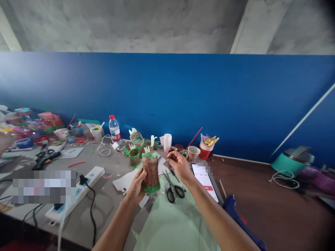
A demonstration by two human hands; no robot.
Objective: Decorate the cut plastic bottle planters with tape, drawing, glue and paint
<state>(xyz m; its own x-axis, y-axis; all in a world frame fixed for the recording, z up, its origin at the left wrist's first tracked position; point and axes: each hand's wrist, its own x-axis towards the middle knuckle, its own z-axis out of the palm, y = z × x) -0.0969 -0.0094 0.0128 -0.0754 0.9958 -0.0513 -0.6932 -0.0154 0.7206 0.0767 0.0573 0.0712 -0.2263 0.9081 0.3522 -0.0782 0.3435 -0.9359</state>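
Observation:
My left hand (pixel 136 186) is wrapped around the side of a brown, bark-like cylinder (pixel 151 171) with ragged green edging at its top and foot. The cylinder stands upright, and pale pointed pieces show above its rim. To its right, my right hand (pixel 180 166) is raised with thumb and fingers pinched together; whatever lies between the fingertips is too small to name. Black-handled scissors (pixel 171 190) lie partly open on a pale green sheet (pixel 172 226) below that hand. Behind the cylinder are smaller brown-and-green pots (pixel 134 158).
At right are a phone (pixel 204 181), a stained paper cup (pixel 193 154), a red cup of sticks (pixel 206 150) and a blue tool (pixel 238 216). Leftward are a water bottle (pixel 114 130), a power strip (pixel 91 179) with cables, and craft clutter. Another person's hand (pixel 6 140) shows far left.

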